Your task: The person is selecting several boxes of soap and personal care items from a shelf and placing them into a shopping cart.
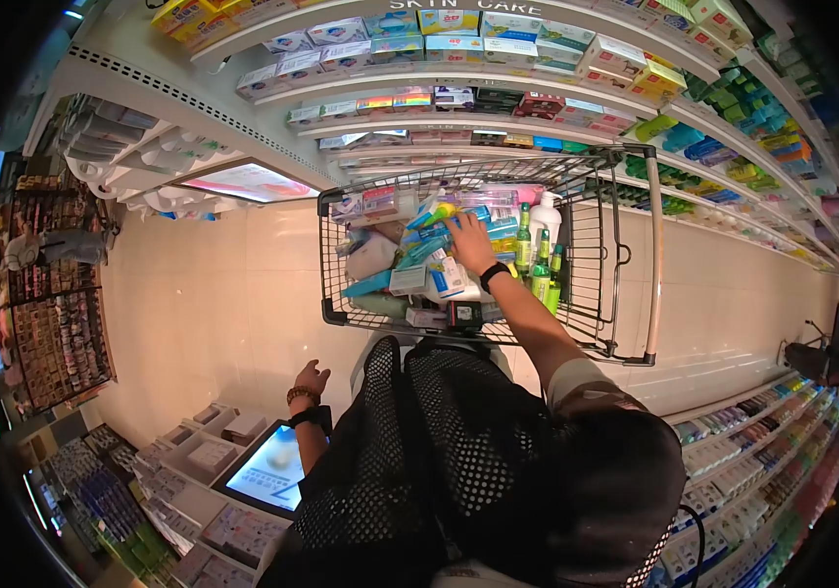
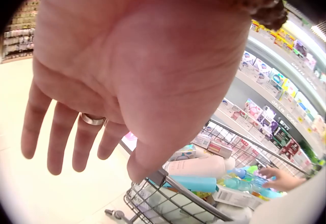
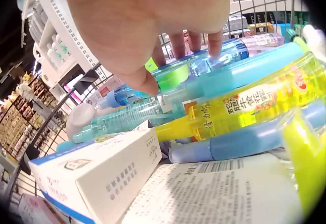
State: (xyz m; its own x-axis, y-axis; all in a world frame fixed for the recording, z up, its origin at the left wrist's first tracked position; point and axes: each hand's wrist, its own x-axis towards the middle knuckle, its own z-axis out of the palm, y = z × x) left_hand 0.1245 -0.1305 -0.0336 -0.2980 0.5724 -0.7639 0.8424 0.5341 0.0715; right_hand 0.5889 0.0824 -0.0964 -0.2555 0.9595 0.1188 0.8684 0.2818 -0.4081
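My right hand (image 1: 470,242) reaches down into the shopping cart (image 1: 326,318), palm toward the goods. In the right wrist view its thumb and spread fingers lie over a blue bottle (image 3: 232,48) with a bright green part (image 3: 173,79) beside the thumb. Just below lie a teal bottle (image 3: 122,118), a yellow bottle (image 3: 239,104) with a printed label, and a blue tube (image 3: 244,142). A white carton (image 3: 97,173) sits nearer the camera. My left hand (image 2: 127,66), with a ring on one finger, hangs outside the cart near its corner, fingers loosely extended and holding nothing.
Several green bottles (image 1: 541,265) and a white pump bottle (image 1: 546,211) stand at the cart's handle end. Shelves of boxed goods (image 1: 454,49) line the far side. A lit display screen (image 1: 267,470) lies below my left hand, and more shelving (image 1: 752,470) is at the lower right.
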